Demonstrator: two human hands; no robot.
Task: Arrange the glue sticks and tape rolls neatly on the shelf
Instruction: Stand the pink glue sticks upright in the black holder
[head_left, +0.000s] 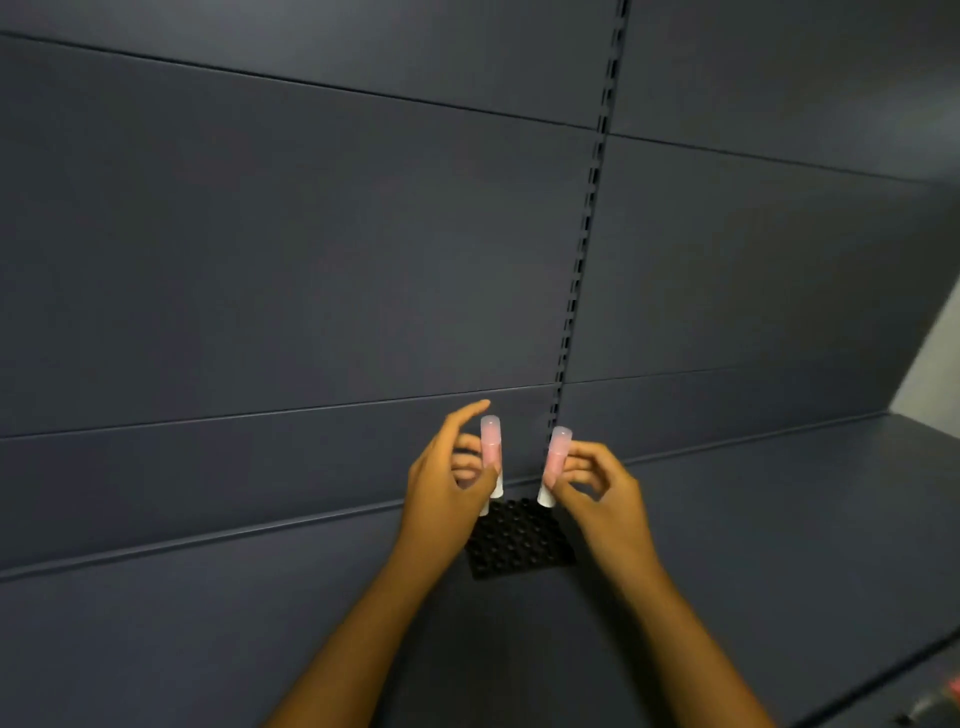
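Holding one glue stick in each hand, just above a black dimpled tray on the shelf.

Nearest, two bare forearms reach forward. The left hand (451, 480) pinches the left glue stick (491, 451), forefinger lifted free; the right hand (597, 480) pinches the right glue stick (554, 464) between thumb and fingers. Both sticks stand roughly upright, pink caps up, white bases pointing down toward the black dimpled tray (519, 538) directly beneath, about equally near either hand. The tray lies on the dark blue shelf (208, 623); behind rises the panelled back wall (311, 234) with a slotted upright (587, 223). No tape rolls show.
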